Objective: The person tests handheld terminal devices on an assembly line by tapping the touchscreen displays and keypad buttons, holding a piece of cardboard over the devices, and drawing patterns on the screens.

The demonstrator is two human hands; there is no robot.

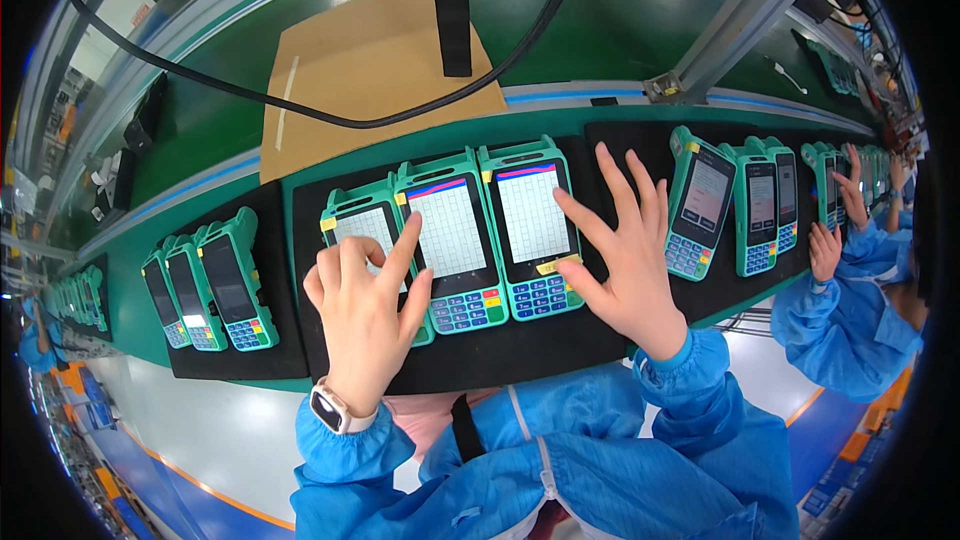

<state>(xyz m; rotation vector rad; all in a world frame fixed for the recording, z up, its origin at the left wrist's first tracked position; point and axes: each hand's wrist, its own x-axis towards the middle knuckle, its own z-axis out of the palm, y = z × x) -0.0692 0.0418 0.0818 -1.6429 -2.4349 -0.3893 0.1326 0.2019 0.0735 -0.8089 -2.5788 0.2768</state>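
Three green handheld payment terminals lie side by side on a black mat in front of me, each screen showing a white grid. My left hand [362, 308] is over the left terminal [362, 230], hiding much of its screen and keypad. Its index finger reaches to the upper left of the middle terminal's screen [452, 235]. My right hand [628, 255] is spread beside the right terminal [535, 225], index fingertip at the screen's right edge, thumb near a yellow label [558, 265] above the keypad. Neither hand holds anything.
More terminals stand in groups at left [228, 280] and right [700, 200]. A co-worker's hands [835, 230] are at terminals farther right. A black cable [360, 123] loops over a cardboard sheet [350, 50]. A metal post [750, 20] rises behind the bench.
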